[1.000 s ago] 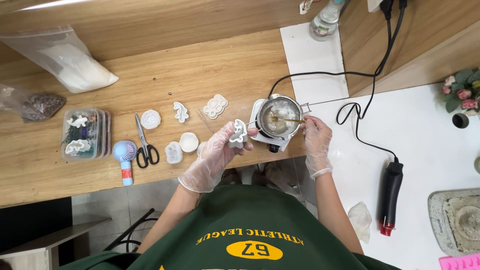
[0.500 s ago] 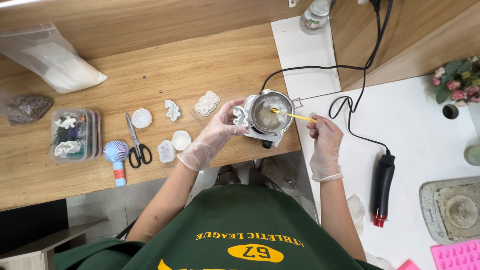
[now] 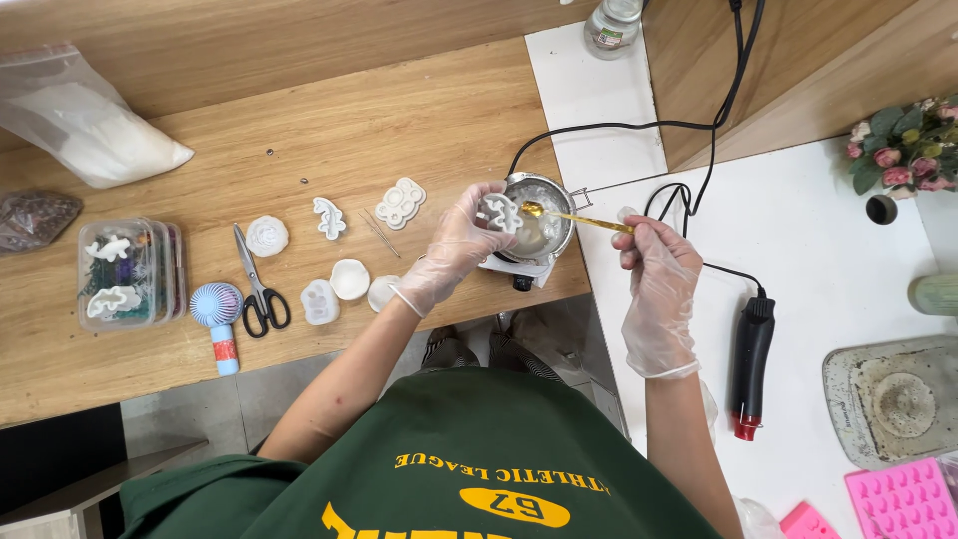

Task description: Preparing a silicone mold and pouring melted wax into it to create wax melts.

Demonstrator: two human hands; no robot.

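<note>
My left hand [image 3: 454, 245], in a clear glove, holds a small white cloud-shaped mould [image 3: 500, 212] over the edge of a small metal melting pot [image 3: 540, 226]. The pot sits on a white heater base at the wooden table's front edge. My right hand [image 3: 654, 269], also gloved, pinches a thin yellow-handled spoon [image 3: 577, 216]. The spoon's tip rests in the pale liquid in the pot, right beside the mould.
White moulds [image 3: 399, 203] and cast pieces, scissors [image 3: 257, 289], a small blue fan [image 3: 218, 309] and a clear box [image 3: 125, 271] lie on the wooden table [image 3: 299, 130]. A black heat gun [image 3: 750, 359], pink moulds [image 3: 903, 499], a grey tray [image 3: 893, 394] and flowers [image 3: 903, 150] are on the white surface.
My left hand has brought the white mould closer over the pot. The right hand has drawn back a little, with the spoon still reaching into the pot.
</note>
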